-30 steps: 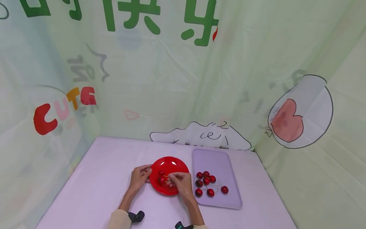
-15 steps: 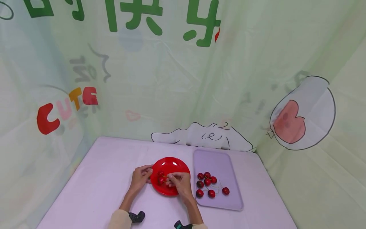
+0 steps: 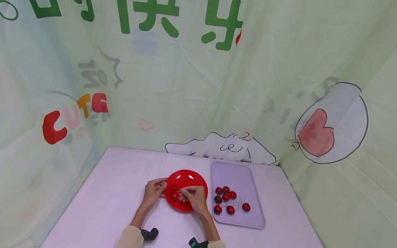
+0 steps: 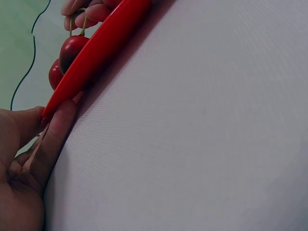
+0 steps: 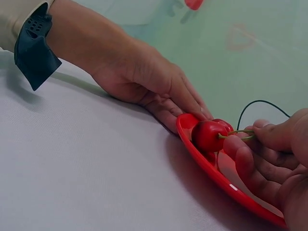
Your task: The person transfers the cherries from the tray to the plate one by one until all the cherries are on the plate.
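Note:
A red plate (image 3: 186, 177) stands on the table, its left rim held by my left hand (image 3: 152, 191). In the left wrist view the thumb lies at the rim's upper side and the fingers (image 4: 61, 120) reach under it. Over the plate, my right hand (image 3: 196, 199) pinches the green stems (image 5: 245, 134) of a pair of cherries (image 3: 174, 196) between thumb and fingers. Those glossy red cherries (image 5: 208, 135) sit inside the plate near its left rim. My right hand hides part of the plate's right side.
Right of the plate lies a pale purple tray (image 3: 232, 172) with several cherries (image 3: 226, 197) in its nearer half. One cherry (image 3: 246, 207) lies apart at the tray's right. A printed curtain (image 3: 186, 86) hangs behind the white table (image 3: 130, 168) and along its sides.
My right hand has shifted slightly left over the plate, and the cherries with it. The left hand keeps its hold on the rim. The whole head view has drifted a little.

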`<action>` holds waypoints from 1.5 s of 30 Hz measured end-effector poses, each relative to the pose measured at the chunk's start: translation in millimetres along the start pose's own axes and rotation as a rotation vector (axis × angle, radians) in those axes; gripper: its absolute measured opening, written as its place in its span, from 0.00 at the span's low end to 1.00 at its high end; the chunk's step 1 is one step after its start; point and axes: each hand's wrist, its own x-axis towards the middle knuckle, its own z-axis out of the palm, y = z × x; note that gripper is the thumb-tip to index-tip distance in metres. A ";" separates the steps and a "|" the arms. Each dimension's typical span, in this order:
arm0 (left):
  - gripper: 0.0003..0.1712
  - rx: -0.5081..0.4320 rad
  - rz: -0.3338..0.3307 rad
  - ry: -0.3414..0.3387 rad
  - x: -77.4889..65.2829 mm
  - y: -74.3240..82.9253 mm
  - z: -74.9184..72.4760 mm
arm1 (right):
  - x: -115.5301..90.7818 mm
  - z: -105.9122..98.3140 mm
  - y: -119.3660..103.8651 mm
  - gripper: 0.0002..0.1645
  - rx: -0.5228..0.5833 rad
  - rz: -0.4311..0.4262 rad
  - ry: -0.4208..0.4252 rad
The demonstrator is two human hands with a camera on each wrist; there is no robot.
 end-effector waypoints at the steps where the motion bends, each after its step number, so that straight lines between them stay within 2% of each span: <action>1: 0.16 -0.001 -0.001 -0.002 0.1 0.1 -0.1 | 0.9 0.0 1.1 0.16 -0.005 0.001 0.000; 5: 0.17 0.006 -0.017 -0.006 0.8 -0.4 0.2 | 5.2 0.1 7.4 0.15 -0.039 0.013 0.006; 10: 0.17 0.018 -0.038 -0.002 2.4 -2.4 1.0 | 8.8 0.3 12.5 0.14 -0.122 -0.019 0.017; 20: 0.17 0.030 -0.024 -0.003 4.7 -2.6 0.4 | 8.7 0.0 8.8 0.10 -0.278 -0.063 0.029; 25: 0.17 0.037 -0.027 -0.007 4.1 -6.3 1.2 | 5.9 -1.7 9.2 0.11 -0.333 -0.082 0.026; 32: 0.16 0.019 -0.019 -0.003 6.8 -10.8 1.6 | 5.7 -3.5 17.1 0.11 -0.396 -0.239 0.019; 40: 0.16 0.026 -0.015 0.006 7.3 -10.3 1.2 | 5.6 -2.4 12.1 0.11 -0.495 -0.160 0.033; 45: 0.16 0.037 -0.013 0.013 5.2 -8.7 0.6 | 4.0 -3.1 10.2 0.12 -0.526 -0.144 0.029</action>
